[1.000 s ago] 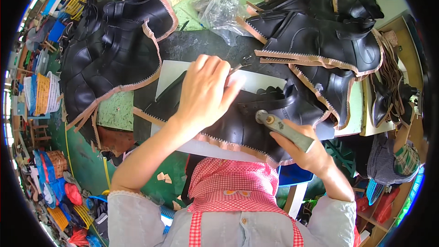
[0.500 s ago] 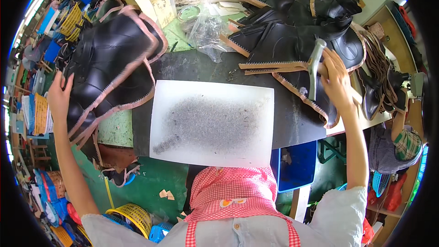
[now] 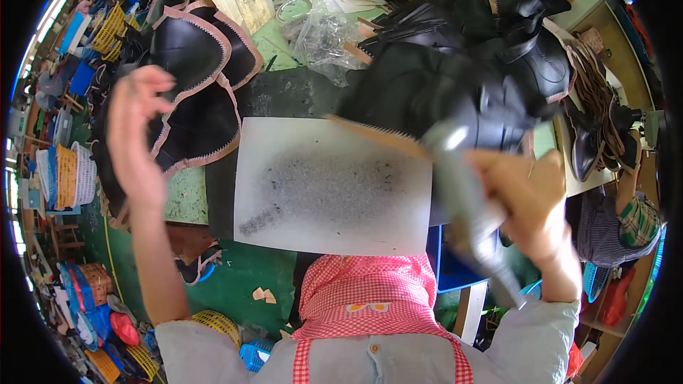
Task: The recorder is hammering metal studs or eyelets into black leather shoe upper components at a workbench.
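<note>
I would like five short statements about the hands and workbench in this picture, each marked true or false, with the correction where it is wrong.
1. The right hand holds a grey metal hammer. True.
2. The left hand grips a second hammer. False: it is open, by the pile of black leather-like pieces with toothed tan edges.
3. The flat white rectangular sheet bears dark grey speckles. True.
4. The cloth apron is plain blue. False: it is red-and-white checked.
5. The crumpled clear plastic bag lies beyond the white sheet, farther from the person. True.
</note>
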The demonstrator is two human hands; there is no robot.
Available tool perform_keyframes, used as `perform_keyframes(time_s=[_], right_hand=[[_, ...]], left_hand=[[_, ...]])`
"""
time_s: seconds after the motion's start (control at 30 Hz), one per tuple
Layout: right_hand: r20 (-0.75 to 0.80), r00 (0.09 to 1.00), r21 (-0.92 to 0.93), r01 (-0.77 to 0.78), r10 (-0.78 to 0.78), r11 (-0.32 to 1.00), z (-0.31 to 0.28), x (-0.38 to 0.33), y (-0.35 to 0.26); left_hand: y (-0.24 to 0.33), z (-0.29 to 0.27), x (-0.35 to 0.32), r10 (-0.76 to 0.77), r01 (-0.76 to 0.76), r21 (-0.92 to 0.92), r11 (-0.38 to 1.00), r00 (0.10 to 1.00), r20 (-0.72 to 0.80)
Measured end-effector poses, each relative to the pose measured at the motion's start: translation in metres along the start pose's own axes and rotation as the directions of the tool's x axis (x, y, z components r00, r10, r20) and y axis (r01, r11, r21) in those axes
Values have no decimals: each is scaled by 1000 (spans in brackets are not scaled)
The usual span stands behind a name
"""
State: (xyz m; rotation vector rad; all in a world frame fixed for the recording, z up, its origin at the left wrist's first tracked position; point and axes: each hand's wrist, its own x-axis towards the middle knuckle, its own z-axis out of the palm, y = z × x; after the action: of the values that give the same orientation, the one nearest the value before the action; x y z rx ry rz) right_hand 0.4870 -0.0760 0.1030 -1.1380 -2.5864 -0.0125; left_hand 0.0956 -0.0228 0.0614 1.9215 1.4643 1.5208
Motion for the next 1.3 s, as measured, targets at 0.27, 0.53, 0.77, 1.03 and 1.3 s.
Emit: perform_keyframes(time_s=[0.27, 0.53, 0.77, 1.03, 1.3], right_hand=[[117, 983, 368, 89, -141, 925, 56, -31, -18], [481, 861, 529, -434, 163, 730, 48, -45, -18], [438, 800, 397, -582, 410, 710, 57, -68, 3], [482, 794, 519, -599, 369, 610, 55, -58, 23], [334, 873, 581, -488, 357, 651, 53, -71, 32]], left_hand=[[25, 120, -22, 234, -218, -86, 972, 920, 314], [16, 133, -103, 160, 82, -338, 937, 762, 628], [30, 136, -89, 25, 194, -221, 956, 696, 718], [43, 185, -91, 166, -33, -222, 974, 771, 615], [25, 165, -94, 219, -172, -136, 976, 767, 603]])
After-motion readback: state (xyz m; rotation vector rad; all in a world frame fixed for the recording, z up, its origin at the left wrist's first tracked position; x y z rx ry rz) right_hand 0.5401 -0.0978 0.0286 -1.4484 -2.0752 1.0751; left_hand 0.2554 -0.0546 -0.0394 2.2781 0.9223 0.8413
